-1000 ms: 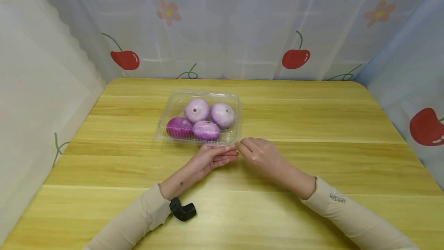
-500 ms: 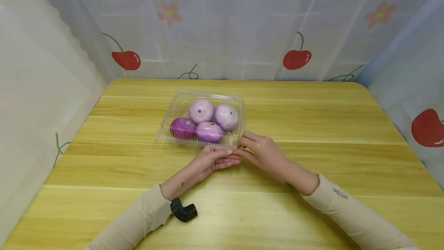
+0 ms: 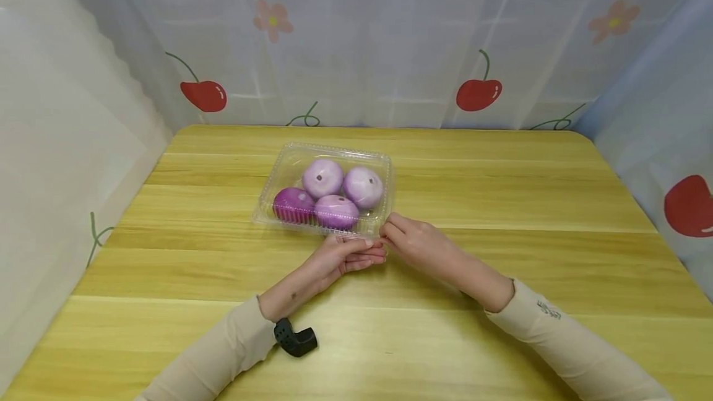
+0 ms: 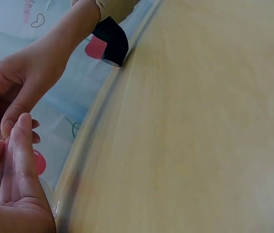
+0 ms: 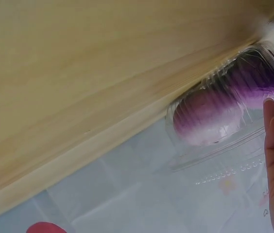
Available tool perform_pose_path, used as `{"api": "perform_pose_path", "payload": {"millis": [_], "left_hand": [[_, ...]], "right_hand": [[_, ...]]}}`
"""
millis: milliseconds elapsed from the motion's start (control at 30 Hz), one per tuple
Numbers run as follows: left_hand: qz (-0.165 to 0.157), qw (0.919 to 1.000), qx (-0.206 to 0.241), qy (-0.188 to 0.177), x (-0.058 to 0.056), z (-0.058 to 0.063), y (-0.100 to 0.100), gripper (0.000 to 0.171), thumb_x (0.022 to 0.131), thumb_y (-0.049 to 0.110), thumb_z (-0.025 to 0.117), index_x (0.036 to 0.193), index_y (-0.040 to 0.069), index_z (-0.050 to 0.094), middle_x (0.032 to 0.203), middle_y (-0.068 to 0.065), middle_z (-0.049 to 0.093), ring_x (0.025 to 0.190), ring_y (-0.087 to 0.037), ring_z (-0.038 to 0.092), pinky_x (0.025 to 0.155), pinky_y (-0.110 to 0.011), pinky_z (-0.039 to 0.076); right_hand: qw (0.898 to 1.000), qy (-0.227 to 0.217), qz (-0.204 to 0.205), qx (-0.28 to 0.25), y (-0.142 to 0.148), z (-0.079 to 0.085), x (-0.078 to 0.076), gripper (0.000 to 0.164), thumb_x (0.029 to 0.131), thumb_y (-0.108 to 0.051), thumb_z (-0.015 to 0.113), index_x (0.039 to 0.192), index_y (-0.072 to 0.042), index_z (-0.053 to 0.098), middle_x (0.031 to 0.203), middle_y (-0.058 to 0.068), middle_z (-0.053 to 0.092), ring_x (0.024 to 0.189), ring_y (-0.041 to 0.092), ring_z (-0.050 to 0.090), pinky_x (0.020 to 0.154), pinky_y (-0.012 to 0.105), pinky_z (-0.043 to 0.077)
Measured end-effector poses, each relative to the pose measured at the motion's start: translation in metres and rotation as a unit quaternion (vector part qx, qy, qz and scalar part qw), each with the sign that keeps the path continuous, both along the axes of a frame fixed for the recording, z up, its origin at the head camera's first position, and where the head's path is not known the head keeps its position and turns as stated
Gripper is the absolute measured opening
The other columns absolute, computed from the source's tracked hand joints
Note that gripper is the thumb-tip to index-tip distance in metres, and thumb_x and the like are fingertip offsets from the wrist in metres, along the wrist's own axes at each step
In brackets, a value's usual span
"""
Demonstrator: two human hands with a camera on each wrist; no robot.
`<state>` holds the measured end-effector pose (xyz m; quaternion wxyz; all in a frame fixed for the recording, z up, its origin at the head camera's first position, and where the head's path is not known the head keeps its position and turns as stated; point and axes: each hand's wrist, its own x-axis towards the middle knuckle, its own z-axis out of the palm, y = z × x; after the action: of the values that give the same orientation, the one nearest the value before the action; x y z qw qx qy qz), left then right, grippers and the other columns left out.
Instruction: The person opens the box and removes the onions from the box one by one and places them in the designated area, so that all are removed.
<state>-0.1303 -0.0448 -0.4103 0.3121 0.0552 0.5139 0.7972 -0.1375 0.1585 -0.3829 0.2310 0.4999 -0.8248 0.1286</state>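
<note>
A clear plastic clamshell box [image 3: 384, 169] with several red onions [image 3: 323, 179] inside sits near the middle of the table, its lid lying over them. My left hand [image 3: 340, 255] is at the box's front edge, palm up, the thumb over the rim and the fingers stretched out below it. At the front right corner, my right hand [image 3: 414, 240] pinches the rim with bent fingers, right beside the left fingertips. In the left wrist view, the right hand [image 4: 27, 80] comes down to meet the left fingers [image 4: 24, 162]. Two onions [image 5: 207, 116] show through the box wall in the right wrist view.
The wooden table [image 3: 501, 184] extends around the box on every side. Behind it hangs a pale curtain [image 3: 367, 48] printed with cherries and flowers. A black wrist camera [image 3: 295, 338] sits at the left cuff.
The box has shifted slightly to the right and nearer, along with the left hand. My right fingers spread a little at the corner half a second ago and are now drawn together there.
</note>
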Motion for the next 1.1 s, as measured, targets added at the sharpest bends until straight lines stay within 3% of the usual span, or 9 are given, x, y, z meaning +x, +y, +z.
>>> {"api": "perform_pose_path", "payload": {"millis": [200,500,667,833,1100], "left_hand": [[0.007,1.0,-0.006,0.0,0.001,0.0,0.001,0.031,0.093,0.004,0.054,0.114,-0.02,0.054,0.098,-0.021,0.067,0.088,-0.023,0.067,0.077,-0.028,0.053],[0.006,1.0,-0.004,0.004,0.001,0.002,0.001,0.034,0.092,0.004,0.055,0.115,-0.021,0.052,0.099,-0.022,0.066,0.089,-0.024,0.067,0.08,-0.03,0.052],[0.011,0.9999,-0.012,0.003,0.002,0.002,0.0,0.035,0.092,0.005,0.056,0.115,-0.021,0.053,0.099,-0.022,0.066,0.088,-0.024,0.067,0.08,-0.03,0.052],[0.013,0.9997,-0.019,0.003,0.001,0.001,0.0,0.035,0.092,0.006,0.057,0.114,-0.021,0.053,0.097,-0.022,0.066,0.087,-0.023,0.067,0.079,-0.03,0.052],[0.018,0.9996,-0.019,0.003,0.001,0.0,0.001,0.034,0.092,0.004,0.056,0.114,-0.021,0.052,0.098,-0.022,0.066,0.086,-0.023,0.067,0.08,-0.031,0.052]], "right_hand": [[1.0,0.022,0.004,0.009,0.0,-0.002,-0.001,0.005,0.094,-0.001,0.05,0.093,0.0,0.055,0.086,0.006,0.048,0.065,0.013,0.048,0.056,0.019,0.049],[1.0,-0.006,0.002,-0.018,0.0,-0.005,0.001,0.012,0.098,-0.004,0.043,0.094,0.0,0.054,0.086,0.006,0.047,0.068,0.013,0.046,0.055,0.019,0.046],[0.999,-0.023,-0.009,-0.033,-0.002,-0.007,0.002,0.001,0.092,0.0,0.054,0.092,-0.001,0.054,0.085,0.005,0.048,0.067,0.012,0.046,0.055,0.018,0.046],[0.998,-0.026,-0.025,-0.046,-0.004,-0.009,0.003,0.015,0.081,0.006,0.065,0.09,-0.001,0.056,0.085,0.005,0.05,0.066,0.012,0.047,0.054,0.018,0.047],[0.996,-0.039,-0.031,-0.072,-0.005,-0.011,0.004,0.015,0.081,0.006,0.066,0.09,-0.002,0.056,0.085,0.005,0.051,0.065,0.013,0.049,0.054,0.02,0.047]]}}
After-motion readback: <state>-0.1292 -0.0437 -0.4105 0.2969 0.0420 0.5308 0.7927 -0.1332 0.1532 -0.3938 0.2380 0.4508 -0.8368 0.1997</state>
